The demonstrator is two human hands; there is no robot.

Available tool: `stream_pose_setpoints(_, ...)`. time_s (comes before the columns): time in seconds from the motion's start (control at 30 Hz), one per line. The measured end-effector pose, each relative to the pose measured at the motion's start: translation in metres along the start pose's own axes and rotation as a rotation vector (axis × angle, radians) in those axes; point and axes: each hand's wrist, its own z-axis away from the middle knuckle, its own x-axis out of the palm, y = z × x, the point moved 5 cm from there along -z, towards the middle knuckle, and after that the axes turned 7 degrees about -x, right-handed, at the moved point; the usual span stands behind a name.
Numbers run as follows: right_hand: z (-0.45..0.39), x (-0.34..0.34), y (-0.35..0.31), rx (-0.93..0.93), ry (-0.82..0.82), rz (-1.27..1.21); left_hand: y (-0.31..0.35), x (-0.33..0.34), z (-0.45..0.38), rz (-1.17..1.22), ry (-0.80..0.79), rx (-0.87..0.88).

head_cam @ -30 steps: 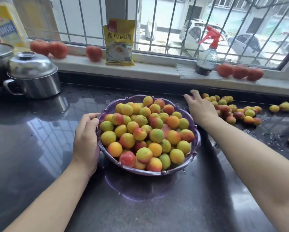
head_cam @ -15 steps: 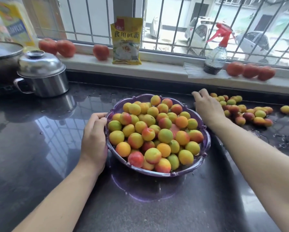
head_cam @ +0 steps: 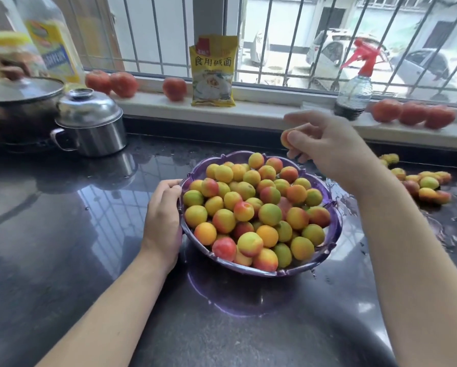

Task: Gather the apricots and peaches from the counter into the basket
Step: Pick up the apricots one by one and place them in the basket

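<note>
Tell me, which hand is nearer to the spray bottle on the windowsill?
Right. The right hand, pinching a fruit, is raised just below-left of the spray bottle; the left hand grips the basket rim far left.

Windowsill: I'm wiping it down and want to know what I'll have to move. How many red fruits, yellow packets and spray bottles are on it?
Red fruits: 6
Yellow packets: 1
Spray bottles: 1
Total: 8

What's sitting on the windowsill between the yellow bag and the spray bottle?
Nothing: in the head view the windowsill is bare between the yellow bag and the spray bottle. Only window bars and the street show behind that stretch.
</note>
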Motion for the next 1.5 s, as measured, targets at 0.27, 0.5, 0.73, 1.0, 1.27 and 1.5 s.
stream_pose_setpoints(0.27, 0.008, 0.049, -0.025, -0.111, -0.259, 0.096, 0.0, 0.001, 0.001, 0.036, -0.026, -0.034)
stream_pose_setpoints(0.5, 0.013, 0.076, -0.031, -0.18, -0.36, 0.22, 0.0, 0.001, 0.001, 0.044, -0.032, -0.04)
stream_pose_setpoints(0.73, 0.01, 0.088, -0.027, -0.252, -0.292, 0.28, -0.001, 0.003, 0.001, 0.052, -0.04, -0.044)
stream_pose_setpoints(1.0, 0.009, 0.082, -0.032, -0.256, -0.356, 0.293, 0.003, 0.003, 0.003, 0.028, -0.053, -0.035)
stream_pose_setpoints(1.27, 0.013, 0.084, -0.038, -0.274, -0.323, 0.305, 0.001, 0.004, 0.002, 0.038, -0.045, -0.045)
stream_pose_setpoints(1.5, -0.002, 0.023, -0.007, -0.188, -0.032, 0.069, 0.0, 0.002, 0.001, 0.008, -0.018, -0.009)
